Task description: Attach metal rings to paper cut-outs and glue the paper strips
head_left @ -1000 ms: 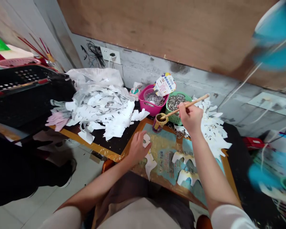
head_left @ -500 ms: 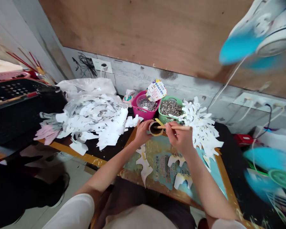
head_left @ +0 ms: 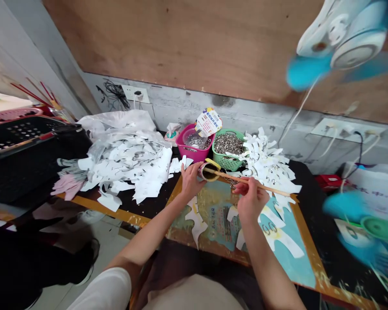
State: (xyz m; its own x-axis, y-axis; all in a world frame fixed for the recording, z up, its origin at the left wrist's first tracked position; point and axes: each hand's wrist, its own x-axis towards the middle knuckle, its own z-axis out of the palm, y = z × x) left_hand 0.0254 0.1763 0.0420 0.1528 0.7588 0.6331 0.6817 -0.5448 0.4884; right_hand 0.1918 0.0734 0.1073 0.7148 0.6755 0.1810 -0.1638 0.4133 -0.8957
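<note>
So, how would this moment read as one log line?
left hand: holds can | right hand: holds wooden stick, tip in can | behind can: pink basket, green basket | nearby: white cut-outs

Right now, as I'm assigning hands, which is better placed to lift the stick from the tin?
Likely the right hand: it holds the stick, while the left hand holds the tin.

the stick (head_left: 268,188) in the right grip (head_left: 254,200) is pale tan; the pot (head_left: 209,175) at the left grip (head_left: 192,180) has a yellowish rim. beyond the left grip, a magenta basket (head_left: 194,153) bears a white tag (head_left: 208,122) printed blue and red. beyond the right grip, another basket (head_left: 228,162) is mint green. left of the left grip, scraps (head_left: 148,165) are white.
</note>
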